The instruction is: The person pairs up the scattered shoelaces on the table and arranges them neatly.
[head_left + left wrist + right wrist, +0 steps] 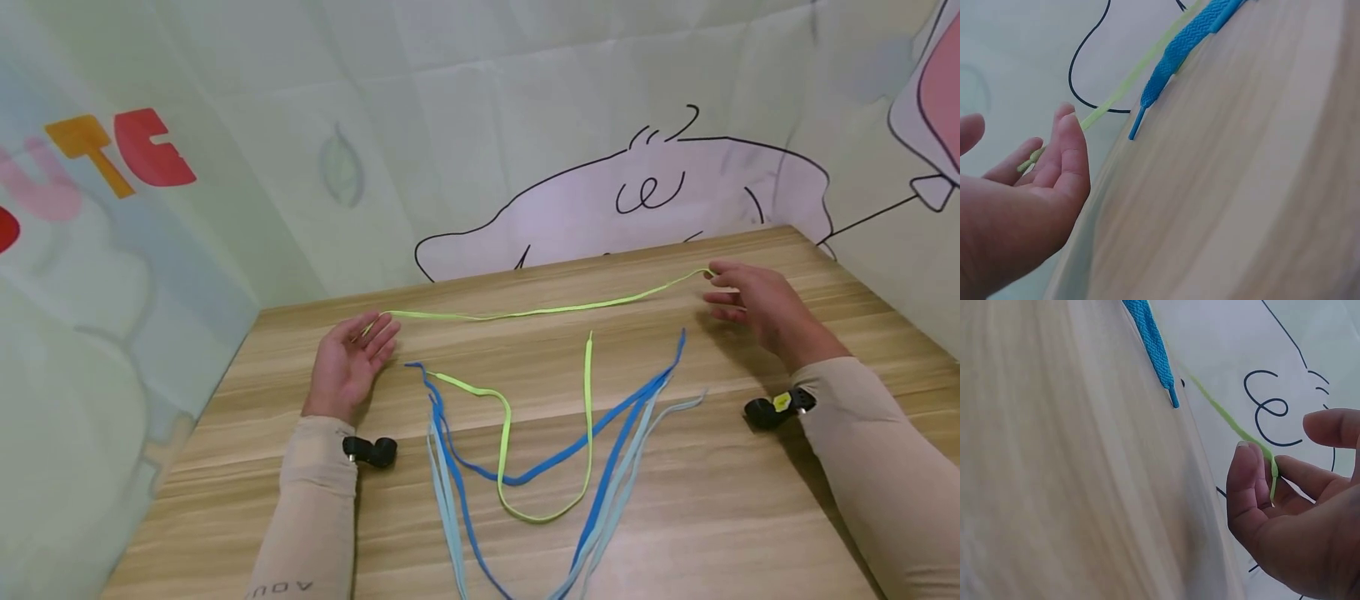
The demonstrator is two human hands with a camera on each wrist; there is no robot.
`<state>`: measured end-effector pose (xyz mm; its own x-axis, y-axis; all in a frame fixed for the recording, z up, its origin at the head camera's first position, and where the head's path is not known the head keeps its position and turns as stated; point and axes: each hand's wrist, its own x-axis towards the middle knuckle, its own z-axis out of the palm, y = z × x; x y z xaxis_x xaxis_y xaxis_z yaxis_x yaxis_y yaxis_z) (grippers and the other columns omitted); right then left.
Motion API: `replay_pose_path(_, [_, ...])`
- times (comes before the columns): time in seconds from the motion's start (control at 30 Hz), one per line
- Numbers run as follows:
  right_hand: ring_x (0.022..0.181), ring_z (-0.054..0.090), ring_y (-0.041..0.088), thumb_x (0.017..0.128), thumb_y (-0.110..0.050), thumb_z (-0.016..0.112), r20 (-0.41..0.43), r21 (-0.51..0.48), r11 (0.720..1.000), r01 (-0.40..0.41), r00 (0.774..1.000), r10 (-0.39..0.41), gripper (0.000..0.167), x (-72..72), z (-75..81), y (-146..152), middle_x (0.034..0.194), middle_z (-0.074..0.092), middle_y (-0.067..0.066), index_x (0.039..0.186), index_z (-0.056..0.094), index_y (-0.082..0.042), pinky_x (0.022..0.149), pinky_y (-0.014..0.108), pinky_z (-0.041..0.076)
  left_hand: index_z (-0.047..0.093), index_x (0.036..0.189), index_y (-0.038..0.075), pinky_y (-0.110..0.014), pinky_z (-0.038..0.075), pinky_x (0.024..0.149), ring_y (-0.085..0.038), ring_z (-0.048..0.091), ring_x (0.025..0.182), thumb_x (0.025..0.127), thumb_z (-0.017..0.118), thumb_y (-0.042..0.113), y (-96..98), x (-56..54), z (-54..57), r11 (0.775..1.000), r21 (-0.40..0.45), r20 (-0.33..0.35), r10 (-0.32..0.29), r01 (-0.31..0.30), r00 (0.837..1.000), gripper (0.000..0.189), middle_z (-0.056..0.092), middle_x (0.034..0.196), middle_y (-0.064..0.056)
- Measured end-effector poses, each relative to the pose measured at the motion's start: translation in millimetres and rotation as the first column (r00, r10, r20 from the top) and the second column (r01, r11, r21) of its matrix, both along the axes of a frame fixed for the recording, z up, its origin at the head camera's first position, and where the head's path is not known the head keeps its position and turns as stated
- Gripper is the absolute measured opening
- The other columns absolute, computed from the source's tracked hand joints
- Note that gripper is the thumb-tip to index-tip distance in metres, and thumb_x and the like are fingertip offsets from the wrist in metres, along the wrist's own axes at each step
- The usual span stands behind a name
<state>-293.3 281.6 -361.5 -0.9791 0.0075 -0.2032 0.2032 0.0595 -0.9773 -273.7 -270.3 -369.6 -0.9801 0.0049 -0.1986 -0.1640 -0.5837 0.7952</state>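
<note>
A yellow-green shoelace stretches between the two hands across the far part of the table, sagging slightly. My left hand holds one end between its fingers; in the left wrist view the lace tip pokes out and the thumb stands apart. At the other end, my right hand has the lace between its fingers, the tip hanging toward the palm, thumb apart. Nearer me on the table, a second yellow-green shoelace lies in a U across blue shoelaces. Light blue shoelaces lie beside the blue ones.
The wood-grain table meets a printed cloth backdrop at its far and left sides. Black wrist cameras are strapped to both sleeves, one on the left and one on the right.
</note>
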Motion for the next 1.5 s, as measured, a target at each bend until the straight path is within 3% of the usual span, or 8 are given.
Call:
replay_pose_path(0.37, [0.099, 0.062, -0.002, 0.105, -0.022, 0.046, 0.005, 0.0, 0.999, -0.034, 0.999, 0.034, 0.064, -0.7, -2.1, 0, 0.166, 0.014, 0.009, 0.16, 0.017, -0.005, 0.084, 0.02, 0.053, 0.04, 0.148, 0.005, -0.037, 0.035, 0.113, -0.028, 0.042, 0.14, 0.107, 0.045, 0.025, -4.8, -0.7, -3.3, 0.999, -0.022, 0.007, 0.029, -0.029, 1.0, 0.046, 0.034, 0.158, -0.014])
replay_pose_path(0.57, [0.101, 0.061, -0.001, 0.106, -0.022, 0.047, -0.013, -0.016, 1.0, -0.017, 1.0, 0.017, 0.064, 0.5, -2.7, 0, 0.162, 0.023, 0.011, 0.159, 0.018, -0.002, 0.086, 0.021, 0.053, 0.028, 0.156, 0.004, -0.037, 0.034, 0.114, -0.028, 0.039, 0.142, 0.108, 0.043, 0.024, -4.4, -0.4, -4.5, 1.0, -0.02, 0.013, 0.023, -0.023, 1.0, 0.054, 0.031, 0.16, -0.014])
replay_pose_path(0.7, [0.106, 0.06, 0.001, 0.106, -0.021, 0.048, -0.034, -0.047, 0.999, 0.014, 0.999, -0.016, 0.063, 2.5, -1.5, -1, 0.156, 0.028, 0.014, 0.158, 0.02, 0.0, 0.092, 0.022, 0.051, 0.039, 0.151, 0.006, -0.037, 0.036, 0.113, -0.028, 0.043, 0.14, 0.108, 0.044, 0.024, -4.5, -0.1, -4.8, 0.999, -0.028, 0.026, 0.041, -0.041, 0.999, 0.048, 0.032, 0.159, -0.014])
replay_pose_path(0.83, [0.107, 0.061, 0.003, 0.106, -0.023, 0.049, -0.042, -0.042, 0.998, 0.038, 0.998, -0.039, 0.059, 3.7, -1.7, 0, 0.149, 0.037, 0.013, 0.156, 0.028, -0.001, 0.092, 0.023, 0.052, 0.058, 0.133, 0.008, -0.038, 0.037, 0.111, -0.028, 0.046, 0.138, 0.107, 0.047, 0.024, -5.6, 0.8, -4.7, 0.998, -0.026, 0.038, 0.061, -0.06, 0.997, 0.032, 0.034, 0.159, -0.014])
replay_pose_path(0.97, [0.103, 0.064, 0.002, 0.105, -0.025, 0.051, -0.056, -0.014, 0.999, 0.046, 0.997, -0.046, 0.049, 4.1, -3.0, 1, 0.128, 0.054, 0.001, 0.146, 0.04, -0.001, 0.089, 0.023, 0.053, 0.064, 0.121, 0.009, -0.037, 0.038, 0.111, -0.028, 0.045, 0.139, 0.106, 0.05, 0.023, -7.4, 1.6, -3.6, 0.997, -0.006, 0.053, 0.077, -0.077, 0.996, 0.025, 0.038, 0.156, -0.013])
replay_pose_path(1.17, [0.097, 0.066, 0.002, 0.107, -0.031, 0.047, -0.13, 0.175, 0.982, -0.066, 0.987, 0.09, 0.051, 7.8, 1.4, -11, 0.108, 0.066, -0.014, 0.14, 0.046, 0.008, 0.088, 0.026, 0.054, 0.063, 0.122, 0.01, -0.035, 0.041, 0.108, -0.026, 0.047, 0.137, 0.104, 0.054, 0.023, -8.9, 2.8, -2.0, 0.994, 0.003, 0.084, 0.107, -0.107, 0.991, 0.024, 0.042, 0.154, -0.01])
replay_pose_path(1.27, [0.096, 0.068, 0.005, 0.107, -0.03, 0.047, -0.142, 0.206, 0.968, -0.146, 0.974, 0.177, 0.05, 9.5, 5.5, -22, 0.108, 0.07, -0.011, 0.136, 0.048, 0.011, 0.085, 0.027, 0.055, 0.061, 0.125, 0.009, -0.033, 0.045, 0.104, -0.024, 0.051, 0.133, 0.103, 0.055, 0.023, -9.4, 3.2, -1.8, 0.994, -0.003, 0.092, 0.112, -0.112, 0.989, 0.026, 0.049, 0.148, -0.009])
replay_pose_path(1.5, [0.096, 0.069, 0.014, 0.105, -0.026, 0.053, -0.097, 0.258, 0.927, -0.272, 0.947, 0.305, 0.045, 13.9, 9.5, -43, 0.107, 0.073, 0.0, 0.132, 0.052, 0.011, 0.083, 0.029, 0.056, 0.064, 0.114, 0.009, -0.029, 0.052, 0.089, -0.02, 0.066, 0.105, 0.103, 0.056, 0.02, -6.9, 4.2, -0.4, 0.993, -0.03, 0.094, 0.113, -0.111, 0.989, 0.017, 0.069, 0.11, -0.004])
